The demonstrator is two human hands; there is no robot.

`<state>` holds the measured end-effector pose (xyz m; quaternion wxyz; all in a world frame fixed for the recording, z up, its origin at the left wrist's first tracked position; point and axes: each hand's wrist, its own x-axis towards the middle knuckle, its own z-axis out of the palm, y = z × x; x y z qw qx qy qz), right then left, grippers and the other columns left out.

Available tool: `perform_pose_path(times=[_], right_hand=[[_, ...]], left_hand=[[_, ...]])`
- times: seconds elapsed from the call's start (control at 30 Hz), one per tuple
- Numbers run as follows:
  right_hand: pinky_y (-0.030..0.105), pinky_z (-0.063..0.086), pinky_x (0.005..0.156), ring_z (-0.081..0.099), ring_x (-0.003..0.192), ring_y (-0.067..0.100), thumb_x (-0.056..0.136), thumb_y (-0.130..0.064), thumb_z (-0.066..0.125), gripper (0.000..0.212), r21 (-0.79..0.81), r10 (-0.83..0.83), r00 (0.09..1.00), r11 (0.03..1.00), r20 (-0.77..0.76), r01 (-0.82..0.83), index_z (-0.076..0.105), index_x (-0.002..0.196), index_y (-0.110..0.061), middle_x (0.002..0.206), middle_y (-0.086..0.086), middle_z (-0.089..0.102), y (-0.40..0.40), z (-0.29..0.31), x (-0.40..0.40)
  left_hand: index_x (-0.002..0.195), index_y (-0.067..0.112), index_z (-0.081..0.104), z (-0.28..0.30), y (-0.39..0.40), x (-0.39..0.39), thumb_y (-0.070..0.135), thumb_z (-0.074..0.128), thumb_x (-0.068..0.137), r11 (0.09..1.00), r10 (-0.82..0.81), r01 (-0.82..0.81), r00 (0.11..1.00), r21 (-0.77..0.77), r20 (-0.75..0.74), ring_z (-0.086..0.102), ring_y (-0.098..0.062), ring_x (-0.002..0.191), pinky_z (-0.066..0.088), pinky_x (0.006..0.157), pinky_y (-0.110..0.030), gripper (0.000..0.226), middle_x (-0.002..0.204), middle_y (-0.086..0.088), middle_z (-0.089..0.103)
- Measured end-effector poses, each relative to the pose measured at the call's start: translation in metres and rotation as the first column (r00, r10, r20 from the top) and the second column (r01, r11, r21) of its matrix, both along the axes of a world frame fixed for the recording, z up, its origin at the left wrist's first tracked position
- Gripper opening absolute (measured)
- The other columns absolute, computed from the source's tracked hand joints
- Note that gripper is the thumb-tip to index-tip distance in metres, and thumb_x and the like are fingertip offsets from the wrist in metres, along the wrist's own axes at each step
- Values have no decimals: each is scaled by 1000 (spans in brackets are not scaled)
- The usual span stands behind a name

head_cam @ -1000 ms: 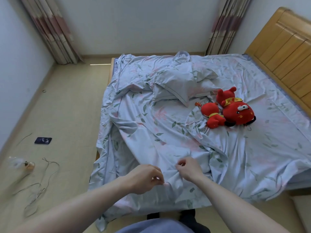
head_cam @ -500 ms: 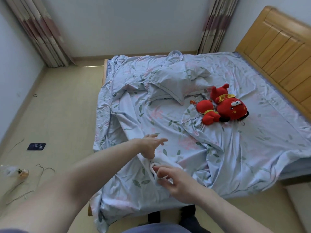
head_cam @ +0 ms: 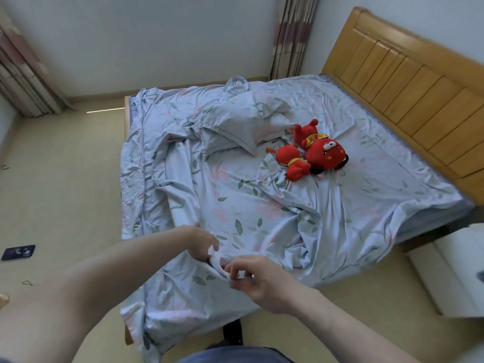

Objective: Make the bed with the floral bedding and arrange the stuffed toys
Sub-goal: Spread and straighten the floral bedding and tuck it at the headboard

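A crumpled pale-blue floral cover [head_cam: 243,205] lies spread over the bed. Near the bed's front edge my left hand [head_cam: 203,243] grips a bunched fold of it. Just below and to the right, my right hand [head_cam: 258,280] pinches the same bunched edge. A floral pillow [head_cam: 235,127] lies askew toward the far side. Right of the pillow are two red stuffed toys, a large one [head_cam: 323,150] and a small one [head_cam: 292,162], touching each other.
The wooden headboard [head_cam: 408,82] runs along the right. A white nightstand [head_cam: 450,271] stands at lower right. On the floor to the left lie a dark flat object [head_cam: 18,252] and small bits. Curtains [head_cam: 23,82] hang in the far corners.
My left hand has drawn back from reaching over the cover and now grips the fold beside my right hand. The view has shifted slightly.
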<state>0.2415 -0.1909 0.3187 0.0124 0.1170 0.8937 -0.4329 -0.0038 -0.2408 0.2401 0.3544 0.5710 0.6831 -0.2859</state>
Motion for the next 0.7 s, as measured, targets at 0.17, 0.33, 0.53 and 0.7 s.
perform_pose_path(times=[0.17, 0.33, 0.53, 0.7], right_hand=[[11, 39, 66, 57, 73, 1, 85, -28, 82, 25, -131, -252, 966, 961, -62, 242, 61, 76, -18, 94, -6, 70, -10, 12, 32], [21, 40, 56, 45, 55, 6, 82, -20, 83, 36, -304, -453, 888, 860, -83, 410, 52, 63, -21, 83, 0, 72, -28, 31, 58], [23, 43, 58, 53, 58, 5, 76, -5, 73, 28, -275, -267, 963, 928, -20, 252, 53, 60, -15, 85, -2, 77, -69, 57, 51], [19, 47, 61, 72, 77, 4, 78, -4, 73, 27, -149, -152, 985, 976, 78, 162, 58, 59, -16, 76, -11, 73, -103, 70, 65]], left_hand=[[72, 22, 48, 41, -36, -16, 15, 45, 73, 854, 213, -233, 972, 464, 96, 56, -28, 80, 40, 71, -34, 8, 78, 3, 59], [62, 16, 47, 72, -83, -23, -13, 47, 80, 305, 390, -736, 675, 604, 626, 54, -25, 92, 44, 77, -33, 34, 101, -1, 56], [150, 37, 31, 74, -83, 27, 2, 62, 75, 688, 192, -358, 929, 631, 317, 39, -20, 139, 44, 108, -39, 88, 158, 5, 30], [156, 41, 21, 77, -60, 79, 4, 61, 82, 788, -220, 203, 975, 581, -42, 14, -28, 153, 31, 120, -44, 92, 169, 3, 4]])
